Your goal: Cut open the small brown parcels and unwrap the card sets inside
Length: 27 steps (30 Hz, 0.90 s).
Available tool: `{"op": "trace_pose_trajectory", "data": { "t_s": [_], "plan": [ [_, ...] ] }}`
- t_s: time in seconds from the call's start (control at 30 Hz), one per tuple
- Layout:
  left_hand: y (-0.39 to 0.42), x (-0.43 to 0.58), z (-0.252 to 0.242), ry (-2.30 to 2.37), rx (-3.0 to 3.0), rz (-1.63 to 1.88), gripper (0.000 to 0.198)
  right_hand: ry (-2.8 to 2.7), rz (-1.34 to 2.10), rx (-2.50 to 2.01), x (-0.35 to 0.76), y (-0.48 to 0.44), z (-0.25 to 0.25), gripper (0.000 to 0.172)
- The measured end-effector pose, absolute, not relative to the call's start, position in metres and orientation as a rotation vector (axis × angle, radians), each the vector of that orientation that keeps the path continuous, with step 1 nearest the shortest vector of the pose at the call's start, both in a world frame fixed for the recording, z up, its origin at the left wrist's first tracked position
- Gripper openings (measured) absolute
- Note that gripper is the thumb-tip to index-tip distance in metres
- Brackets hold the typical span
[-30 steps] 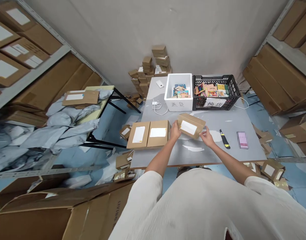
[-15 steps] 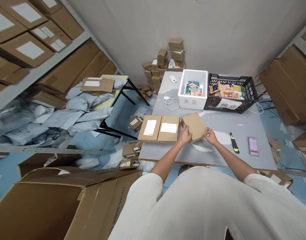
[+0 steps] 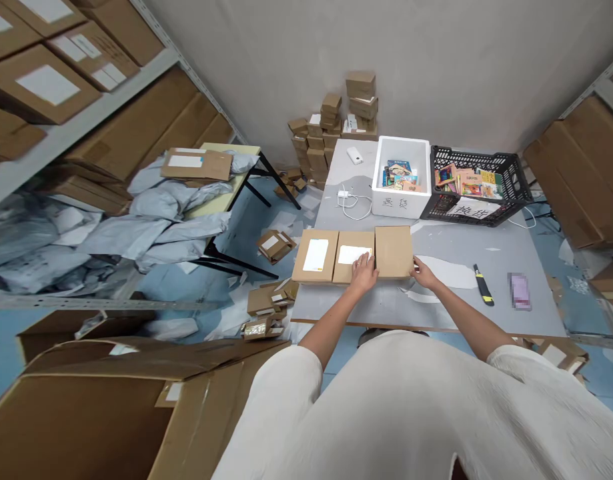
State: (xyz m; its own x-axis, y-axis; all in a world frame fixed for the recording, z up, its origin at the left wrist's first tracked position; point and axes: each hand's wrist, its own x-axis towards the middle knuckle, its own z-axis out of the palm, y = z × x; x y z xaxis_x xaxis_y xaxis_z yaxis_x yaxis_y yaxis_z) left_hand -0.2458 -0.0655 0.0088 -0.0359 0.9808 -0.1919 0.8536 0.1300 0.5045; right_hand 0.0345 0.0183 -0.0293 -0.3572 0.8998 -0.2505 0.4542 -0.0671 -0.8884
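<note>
Three cardboard boxes lie side by side along the front of the grey table. The left box and the middle box carry white labels, while the right box has a plain brown top. My left hand rests on the right part of the middle box with its fingers spread, partly covering the label, close to the seam with the plain box. My right hand has its fingers curled at the near right corner of the plain box; its fingertips are partly hidden.
Behind the boxes stand a white foam bin and a black crate, both holding booklets. A yellow-black box cutter and a blurred pink item lie to the right. A large open carton stands at lower left.
The plain box was tilted between both hands and now lies flat and square against the middle box. My left hand has moved off it onto the middle box.
</note>
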Motion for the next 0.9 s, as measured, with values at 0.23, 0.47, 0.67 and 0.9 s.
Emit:
{"op": "trace_pose_trajectory", "data": {
  "t_s": [0.23, 0.47, 0.67, 0.9],
  "plan": [
    [-0.070, -0.239, 0.007, 1.911, 1.804, 0.291, 0.065, -1.759, 1.424, -1.538, 0.040, 0.005, -0.029, 0.074],
    [-0.068, -0.212, 0.017, 1.877, 1.800, 0.242, 0.073, -1.604, 1.443, -1.557, 0.033, -0.001, -0.033, 0.082],
    [-0.047, -0.190, 0.024, 2.013, 1.531, 0.396, 0.081, -1.514, 1.486, -1.542, 0.037, 0.000, -0.027, 0.078],
    [-0.020, -0.129, 0.012, 1.806, 1.303, 0.777, 0.081, -1.576, 1.383, -1.584, 0.111, 0.010, -0.004, 0.064]
  ]
}}
